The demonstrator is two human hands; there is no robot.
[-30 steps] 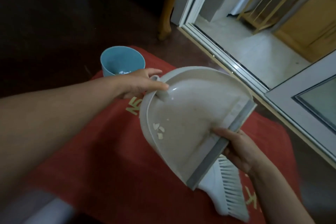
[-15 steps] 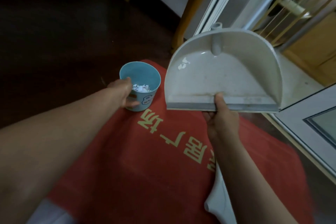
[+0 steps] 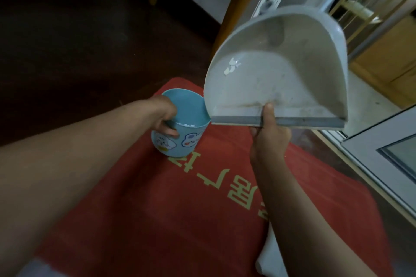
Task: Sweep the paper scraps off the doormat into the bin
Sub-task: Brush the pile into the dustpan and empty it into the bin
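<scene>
White paper scraps (image 3: 232,66), about three, cling inside tilted grey plastic dustpan (image 3: 292,78); more lie in one small blue plastic bin (image 3: 180,145) on red doormat (image 3: 157,209); right hand (image 3: 270,135) pinches pan's lip; left hand (image 3: 165,117) grips bin's rim.

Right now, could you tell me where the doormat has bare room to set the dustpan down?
The doormat is bare between the forearms, nearer than the bin. Crowded: the far edge, where the left hand grips the bin beside the dustpan.
</scene>
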